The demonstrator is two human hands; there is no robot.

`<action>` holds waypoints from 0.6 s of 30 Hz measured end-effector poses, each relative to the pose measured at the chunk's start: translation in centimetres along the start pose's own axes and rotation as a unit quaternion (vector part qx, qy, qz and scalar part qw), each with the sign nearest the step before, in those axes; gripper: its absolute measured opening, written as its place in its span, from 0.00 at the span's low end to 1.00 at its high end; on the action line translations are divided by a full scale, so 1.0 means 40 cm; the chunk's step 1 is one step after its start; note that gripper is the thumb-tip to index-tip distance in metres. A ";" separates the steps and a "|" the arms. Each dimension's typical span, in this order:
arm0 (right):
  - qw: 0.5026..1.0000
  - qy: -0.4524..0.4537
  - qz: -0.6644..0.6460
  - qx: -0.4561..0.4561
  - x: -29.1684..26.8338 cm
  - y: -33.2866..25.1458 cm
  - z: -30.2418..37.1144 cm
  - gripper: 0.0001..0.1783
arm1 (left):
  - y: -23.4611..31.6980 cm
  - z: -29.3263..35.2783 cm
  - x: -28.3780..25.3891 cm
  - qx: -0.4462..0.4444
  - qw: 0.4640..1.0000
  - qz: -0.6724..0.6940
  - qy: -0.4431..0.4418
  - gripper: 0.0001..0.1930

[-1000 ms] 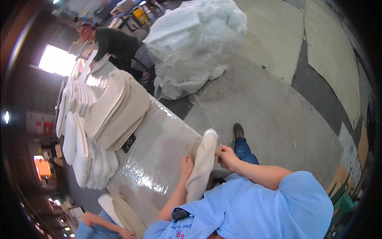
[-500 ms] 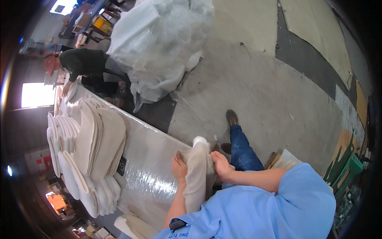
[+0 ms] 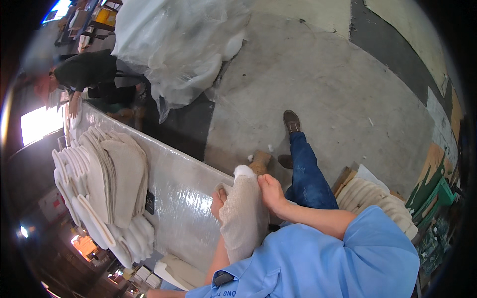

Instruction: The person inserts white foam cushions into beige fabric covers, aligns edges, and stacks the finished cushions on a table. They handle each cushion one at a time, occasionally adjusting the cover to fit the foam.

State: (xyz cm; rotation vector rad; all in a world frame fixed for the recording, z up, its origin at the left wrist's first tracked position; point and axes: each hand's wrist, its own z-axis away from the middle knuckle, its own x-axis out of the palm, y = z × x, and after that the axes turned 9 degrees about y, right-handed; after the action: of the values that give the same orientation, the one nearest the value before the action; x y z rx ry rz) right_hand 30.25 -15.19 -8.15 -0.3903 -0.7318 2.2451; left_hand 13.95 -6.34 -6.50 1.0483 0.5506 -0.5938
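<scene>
Close to my body, between my two hands, is a beige woven fabric cover with a tuft of white stuffing showing at its far end. My left hand is closed on the cover's left edge, its fingers partly behind the cloth. My right hand pinches the opposite edge near the top, thumb on the near side. The cover's lower end rests against my blue shirt. Just beyond my right hand stands a brown, wood-coloured block; its lower part is hidden.
A plastic-wrapped table runs along my left, bearing stacked beige covers and white pads. A large plastic-wrapped white bundle lies beyond it. Another person bends over the far end. Beige rolls are piled at my right.
The cover has turned its broad side toward me and looks less bunched. My hands stay on its edges. The brown block and right-hand rolls show more as the view shifts.
</scene>
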 end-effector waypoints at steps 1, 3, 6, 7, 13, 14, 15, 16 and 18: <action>1.000 -0.007 -0.019 0.013 -0.002 0.000 -0.002 0.18 | 0.017 0.001 -0.001 -0.041 0.997 0.063 -0.031 0.18; 0.998 -0.022 -0.052 0.039 -0.014 0.000 -0.003 0.19 | 0.076 0.020 -0.011 -0.143 0.954 0.244 -0.099 0.18; 0.982 0.018 -0.173 0.069 -0.025 -0.016 0.003 0.24 | 0.124 -0.001 -0.021 -0.070 0.973 0.089 -0.201 0.20; 0.978 0.025 -0.199 0.064 -0.032 -0.024 -0.011 0.24 | 0.150 0.000 -0.002 -0.057 0.974 0.077 -0.206 0.20; 0.966 0.027 -0.241 0.086 -0.099 -0.064 -0.061 0.33 | 0.246 -0.043 0.136 0.039 0.955 0.094 -0.278 0.21; 0.963 0.032 -0.252 0.092 -0.106 -0.062 -0.063 0.34 | 0.263 -0.040 0.155 0.061 0.953 0.072 -0.288 0.20; 0.959 0.035 -0.264 0.101 -0.108 -0.081 -0.055 0.34 | 0.278 -0.037 0.170 0.082 0.951 0.048 -0.295 0.19; 0.954 0.037 -0.276 0.112 -0.107 -0.101 -0.047 0.34 | 0.287 -0.033 0.181 0.102 0.947 0.022 -0.303 0.19; 0.957 0.048 -0.261 0.113 -0.110 -0.127 -0.046 0.35 | 0.287 -0.030 0.196 0.096 0.957 0.030 -0.271 0.20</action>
State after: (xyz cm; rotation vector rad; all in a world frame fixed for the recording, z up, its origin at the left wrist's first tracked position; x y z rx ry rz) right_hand 36.94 -14.79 -6.26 -0.1658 -0.4525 1.7680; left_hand 27.27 -2.42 -5.05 1.0230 -0.0215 -0.8543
